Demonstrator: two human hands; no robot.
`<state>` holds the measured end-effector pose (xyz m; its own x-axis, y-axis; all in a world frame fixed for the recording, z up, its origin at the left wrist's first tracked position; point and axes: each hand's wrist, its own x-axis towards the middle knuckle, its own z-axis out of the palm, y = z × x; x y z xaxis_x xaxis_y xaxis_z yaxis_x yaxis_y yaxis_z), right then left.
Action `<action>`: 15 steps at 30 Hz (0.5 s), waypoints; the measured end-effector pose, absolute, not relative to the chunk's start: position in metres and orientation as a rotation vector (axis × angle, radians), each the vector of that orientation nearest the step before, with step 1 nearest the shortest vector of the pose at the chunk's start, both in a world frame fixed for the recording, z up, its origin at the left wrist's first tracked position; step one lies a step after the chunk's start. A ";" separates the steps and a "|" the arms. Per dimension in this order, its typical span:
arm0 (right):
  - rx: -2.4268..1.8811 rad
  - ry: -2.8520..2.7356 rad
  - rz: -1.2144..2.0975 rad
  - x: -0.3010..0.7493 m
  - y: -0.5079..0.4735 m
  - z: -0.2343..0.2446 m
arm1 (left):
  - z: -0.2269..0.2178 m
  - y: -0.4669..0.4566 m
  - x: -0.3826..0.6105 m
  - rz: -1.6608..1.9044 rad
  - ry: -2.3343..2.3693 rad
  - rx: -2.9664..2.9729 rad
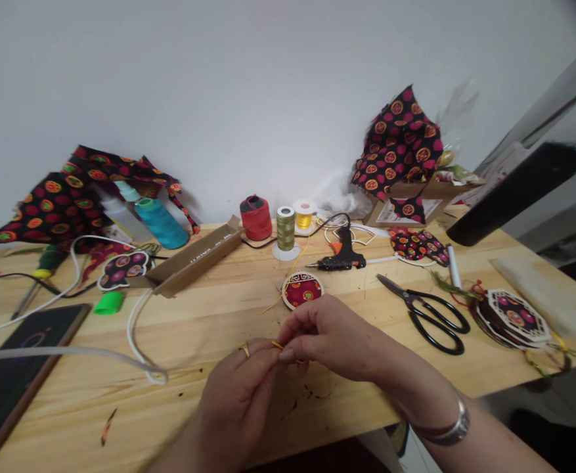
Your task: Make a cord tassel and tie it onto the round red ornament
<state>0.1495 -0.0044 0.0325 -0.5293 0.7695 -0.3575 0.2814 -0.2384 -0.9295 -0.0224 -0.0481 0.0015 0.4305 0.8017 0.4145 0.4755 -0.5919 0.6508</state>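
Both hands meet low over the front of the wooden table. My left hand (243, 384), a ring on one finger, has its fingertips closed in a pinch. My right hand (334, 338) pinches against them, a silver bracelet on its wrist. A short bit of yellow cord (278, 344) shows at the fingertips; the rest is hidden by the fingers. Just beyond the right hand lies a round ornament (301, 289) with a white rim and dark red patterned fabric. A loose yellow strand from the yellow cord spool (304, 220) trails down beside it.
A black glue gun (339, 257) lies behind the ornament. Black-handled scissors (425, 312) and stacked ornaments (511, 318) are at right. Red (256, 220) and green thread spools (286, 230) stand at the back. A phone (26, 368), white cable (134, 335) and cardboard tray (199, 259) occupy the left.
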 end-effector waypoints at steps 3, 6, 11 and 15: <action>-1.251 -1.648 1.832 0.149 -0.005 0.032 | -0.003 -0.049 -0.023 0.998 1.082 2.248; -1.245 -1.627 1.860 0.149 -0.004 0.033 | -0.006 -0.049 -0.024 1.031 1.067 2.259; -1.180 -1.614 1.904 0.149 -0.002 0.031 | -0.008 -0.048 -0.024 0.989 1.060 2.261; -1.174 -1.630 1.900 0.149 -0.001 0.029 | -0.012 -0.048 -0.023 0.967 1.132 2.292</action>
